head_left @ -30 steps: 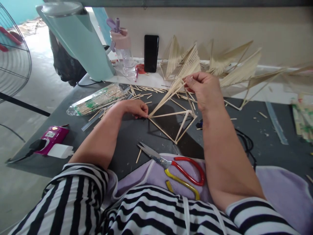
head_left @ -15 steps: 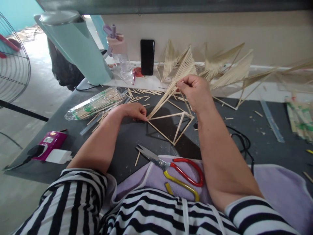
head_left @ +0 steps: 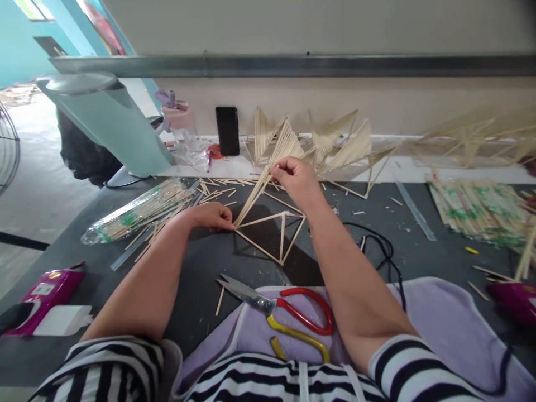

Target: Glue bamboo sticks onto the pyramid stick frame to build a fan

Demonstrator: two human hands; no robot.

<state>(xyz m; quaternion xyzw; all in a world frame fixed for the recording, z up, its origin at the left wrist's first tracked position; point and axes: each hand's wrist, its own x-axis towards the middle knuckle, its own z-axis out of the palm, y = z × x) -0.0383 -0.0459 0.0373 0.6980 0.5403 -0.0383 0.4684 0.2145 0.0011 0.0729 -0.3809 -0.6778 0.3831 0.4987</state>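
A frame of thin wooden sticks (head_left: 259, 243) stands on the dark table, with a slanting fan of sticks (head_left: 251, 200) rising from its left corner. My left hand (head_left: 215, 216) is closed, fingertips pinching that corner. Higher up, my right hand (head_left: 296, 180) pinches the fan's edge between thumb and fingers; it seems to hold a stick there, though the fingers partly hide it. Scissors (head_left: 264, 304) with one red and one yellow handle lie in front of the frame, partly on a lilac towel (head_left: 427, 318).
Finished-looking stick structures (head_left: 347, 151) stand along the wall beside a black phone (head_left: 227, 131). Bagged sticks (head_left: 142, 209) lie left, near a teal jug (head_left: 113, 123). More stick bundles (head_left: 473, 209) and a black cable (head_left: 383, 245) are right. A magenta power block (head_left: 48, 290) sits front left.
The camera view has tilted up and turned right, so everything sits lower and further left. Both hands keep their pinch on the stick frame with little visible change.
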